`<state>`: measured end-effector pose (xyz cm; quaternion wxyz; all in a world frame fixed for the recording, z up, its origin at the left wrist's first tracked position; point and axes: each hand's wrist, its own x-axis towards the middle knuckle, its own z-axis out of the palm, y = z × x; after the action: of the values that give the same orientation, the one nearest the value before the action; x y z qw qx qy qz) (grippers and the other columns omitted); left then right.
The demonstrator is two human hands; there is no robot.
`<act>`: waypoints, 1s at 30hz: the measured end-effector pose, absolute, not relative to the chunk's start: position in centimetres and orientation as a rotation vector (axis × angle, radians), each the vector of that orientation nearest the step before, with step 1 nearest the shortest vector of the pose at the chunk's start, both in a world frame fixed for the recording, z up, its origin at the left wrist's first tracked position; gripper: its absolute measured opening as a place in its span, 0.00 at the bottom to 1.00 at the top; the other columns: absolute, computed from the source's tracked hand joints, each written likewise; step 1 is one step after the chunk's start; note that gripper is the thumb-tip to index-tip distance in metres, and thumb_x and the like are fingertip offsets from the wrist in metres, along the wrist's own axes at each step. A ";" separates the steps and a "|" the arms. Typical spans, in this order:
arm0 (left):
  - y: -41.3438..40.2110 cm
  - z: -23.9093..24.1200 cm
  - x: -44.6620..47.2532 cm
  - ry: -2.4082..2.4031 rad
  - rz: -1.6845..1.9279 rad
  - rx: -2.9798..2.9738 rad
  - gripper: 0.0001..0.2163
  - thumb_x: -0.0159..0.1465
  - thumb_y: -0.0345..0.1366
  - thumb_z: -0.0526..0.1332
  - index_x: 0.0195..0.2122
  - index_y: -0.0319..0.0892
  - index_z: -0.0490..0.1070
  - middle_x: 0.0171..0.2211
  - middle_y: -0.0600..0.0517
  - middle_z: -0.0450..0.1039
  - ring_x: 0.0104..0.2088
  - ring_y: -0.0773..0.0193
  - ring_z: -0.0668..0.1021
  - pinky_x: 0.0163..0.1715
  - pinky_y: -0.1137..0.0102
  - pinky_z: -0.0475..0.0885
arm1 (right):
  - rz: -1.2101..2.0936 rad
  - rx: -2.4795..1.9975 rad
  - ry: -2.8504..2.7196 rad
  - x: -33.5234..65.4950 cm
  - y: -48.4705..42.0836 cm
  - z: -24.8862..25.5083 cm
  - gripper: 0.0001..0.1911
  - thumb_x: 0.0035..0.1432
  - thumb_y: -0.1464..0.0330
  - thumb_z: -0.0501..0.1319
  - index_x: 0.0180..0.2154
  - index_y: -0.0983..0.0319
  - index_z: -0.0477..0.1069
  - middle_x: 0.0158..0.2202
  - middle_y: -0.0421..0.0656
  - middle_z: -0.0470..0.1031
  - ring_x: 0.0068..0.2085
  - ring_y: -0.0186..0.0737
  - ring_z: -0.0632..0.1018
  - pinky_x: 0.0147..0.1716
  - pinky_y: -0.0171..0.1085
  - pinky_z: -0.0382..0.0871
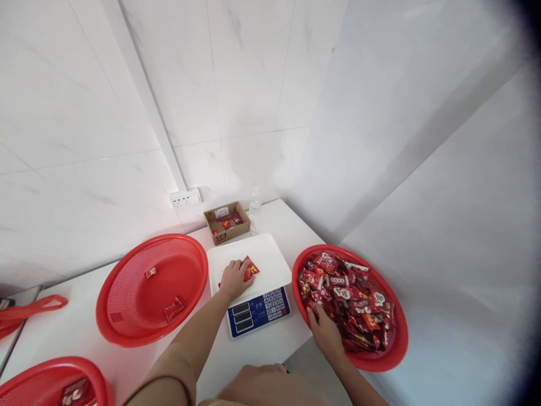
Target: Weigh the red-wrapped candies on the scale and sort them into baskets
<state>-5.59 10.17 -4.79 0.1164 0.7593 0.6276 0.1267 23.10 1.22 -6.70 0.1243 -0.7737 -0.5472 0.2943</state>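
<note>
My left hand (pixel 234 279) rests on the white pan of a weighing scale (pixel 270 256), fingers closed on a small red packet (pixel 251 267) lying on the pan. My right hand (pixel 324 331) reaches into the near edge of a red basket (pixel 397 349) heaped with several red candy packets (pixel 350 299); its fingertips are buried among them, so what they grip is hidden. The scale's blue keypad and displays (pixel 258 312) face me.
A second red basket (pixel 122 327) left of the scale holds two or three packets. A third red basket (pixel 91 375) shows at the bottom left. A cardboard box (pixel 226 222), a clear bottle (pixel 255 203) and a wall socket (pixel 185 198) stand behind. A red bag (pixel 29 309) lies far left.
</note>
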 end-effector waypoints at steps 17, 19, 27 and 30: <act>7.4 0.0 -13.0 2.245 0.907 1.699 0.15 0.59 0.42 0.55 0.44 0.42 0.67 0.41 0.46 0.70 0.42 0.56 0.74 0.41 0.64 0.70 | 0.849 -2.249 -1.631 23.2 1.1 -6.4 0.26 0.60 0.58 0.44 0.54 0.62 0.64 0.51 0.50 0.72 0.51 0.44 0.74 0.48 0.37 0.65; 5.7 0.7 -15.7 2.380 0.818 1.591 0.18 0.60 0.46 0.53 0.47 0.42 0.66 0.44 0.44 0.69 0.43 0.54 0.74 0.39 0.63 0.70 | 0.843 -2.253 -1.625 23.2 1.1 -6.5 0.26 0.60 0.57 0.44 0.54 0.62 0.64 0.50 0.50 0.73 0.51 0.44 0.74 0.47 0.37 0.65; 0.6 0.1 -21.5 2.630 0.486 1.456 0.36 0.58 0.58 0.50 0.63 0.42 0.50 0.61 0.37 0.53 0.56 0.42 0.64 0.48 0.51 0.65 | 0.717 -2.132 -1.553 23.5 1.8 -6.6 0.25 0.57 0.60 0.47 0.49 0.67 0.68 0.49 0.53 0.72 0.51 0.46 0.72 0.50 0.40 0.63; 0.3 -0.8 -21.2 2.634 0.563 1.497 0.35 0.59 0.55 0.51 0.63 0.40 0.50 0.63 0.36 0.49 0.60 0.40 0.59 0.54 0.49 0.59 | 0.684 -2.081 -1.500 23.6 2.5 -6.7 0.24 0.56 0.61 0.49 0.49 0.68 0.68 0.49 0.54 0.72 0.51 0.47 0.72 0.50 0.42 0.63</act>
<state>-21.24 0.28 -0.81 0.0300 0.4855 0.8544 0.1827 23.58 2.53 -6.69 0.2410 -0.7608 -0.5482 0.2501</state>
